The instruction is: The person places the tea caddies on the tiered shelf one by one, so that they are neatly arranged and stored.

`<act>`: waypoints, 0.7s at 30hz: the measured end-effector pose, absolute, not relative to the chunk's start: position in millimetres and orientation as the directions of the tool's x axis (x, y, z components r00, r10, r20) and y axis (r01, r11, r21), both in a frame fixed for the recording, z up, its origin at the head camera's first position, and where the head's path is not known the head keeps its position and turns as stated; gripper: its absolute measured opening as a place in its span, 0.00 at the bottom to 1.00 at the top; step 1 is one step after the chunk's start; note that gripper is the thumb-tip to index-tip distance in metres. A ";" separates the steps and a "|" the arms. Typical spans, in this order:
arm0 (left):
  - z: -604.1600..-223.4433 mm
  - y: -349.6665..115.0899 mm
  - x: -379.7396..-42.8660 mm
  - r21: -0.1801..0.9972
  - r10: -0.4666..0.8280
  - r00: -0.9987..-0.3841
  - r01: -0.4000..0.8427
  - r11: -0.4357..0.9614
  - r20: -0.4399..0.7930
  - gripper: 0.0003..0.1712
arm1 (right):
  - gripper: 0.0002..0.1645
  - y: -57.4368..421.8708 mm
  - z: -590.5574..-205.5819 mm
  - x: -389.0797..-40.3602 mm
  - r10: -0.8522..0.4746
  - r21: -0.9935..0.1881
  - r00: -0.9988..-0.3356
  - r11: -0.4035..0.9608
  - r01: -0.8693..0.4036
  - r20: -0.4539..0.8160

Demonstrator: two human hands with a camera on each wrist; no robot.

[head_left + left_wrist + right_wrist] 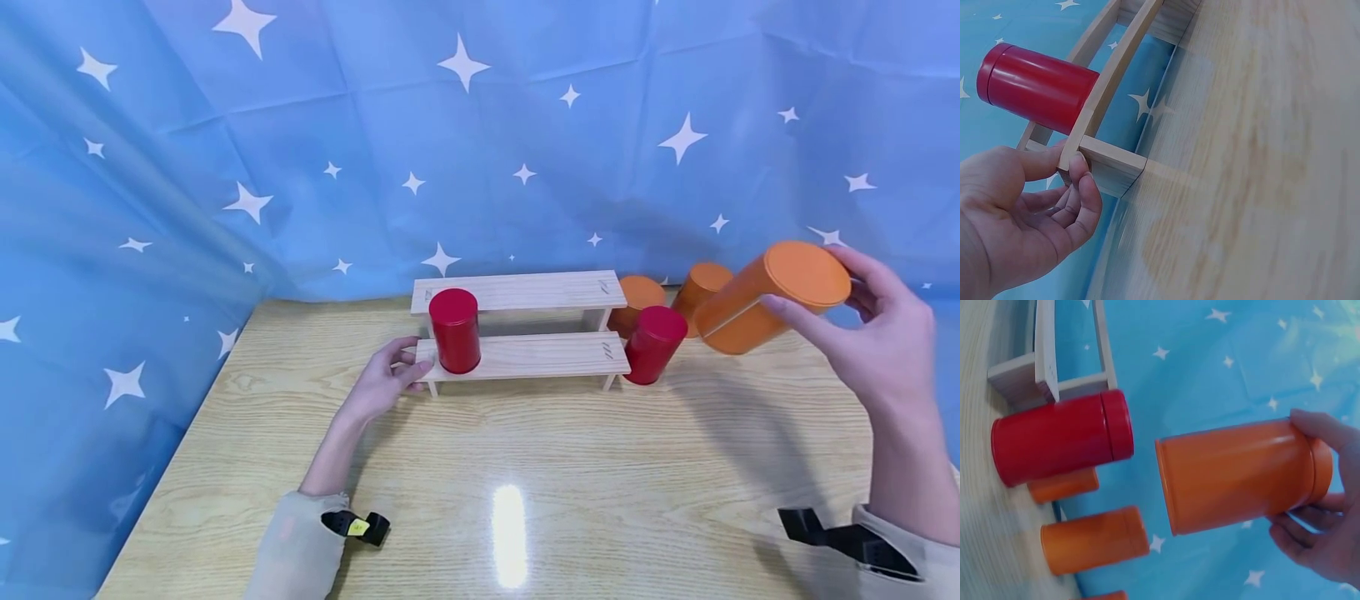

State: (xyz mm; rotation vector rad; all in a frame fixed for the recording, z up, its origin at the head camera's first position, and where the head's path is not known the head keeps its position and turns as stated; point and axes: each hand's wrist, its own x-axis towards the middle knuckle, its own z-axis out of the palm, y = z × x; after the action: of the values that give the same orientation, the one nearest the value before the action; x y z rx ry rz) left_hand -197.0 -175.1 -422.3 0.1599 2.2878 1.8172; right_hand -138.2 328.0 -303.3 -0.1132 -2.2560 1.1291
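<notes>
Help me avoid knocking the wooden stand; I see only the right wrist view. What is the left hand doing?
Observer: The left hand grips the left end of the lower board.
Operator: Does anything stand near that end?
Observer: Yes, a red canister stands upright on it, apart from the red one you see.
Operator: Any glare on the table?
Observer: Yes, a bright reflection lies on the table, nearer the person than the stand.

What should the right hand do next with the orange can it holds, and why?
Probably ease the orange can left, over the lower step: the right hand holds it tilted in mid-air, the left hand grips that step's left end, and bare wood lies right of the red can standing there.
</notes>
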 end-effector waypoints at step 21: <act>-421.7 -173.8 -196.4 0.973 0.220 -0.970 -0.054 0.226 -0.105 0.36 | 0.45 261.8 -307.9 -144.5 0.044 -0.737 -0.860 0.539 -0.408 0.509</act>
State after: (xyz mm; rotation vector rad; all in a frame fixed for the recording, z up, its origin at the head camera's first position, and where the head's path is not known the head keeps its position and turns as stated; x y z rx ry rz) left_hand -196.4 -173.8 -421.7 0.1572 2.2776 1.8214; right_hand -144.5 261.8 -307.9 0.2952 -2.3055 1.2793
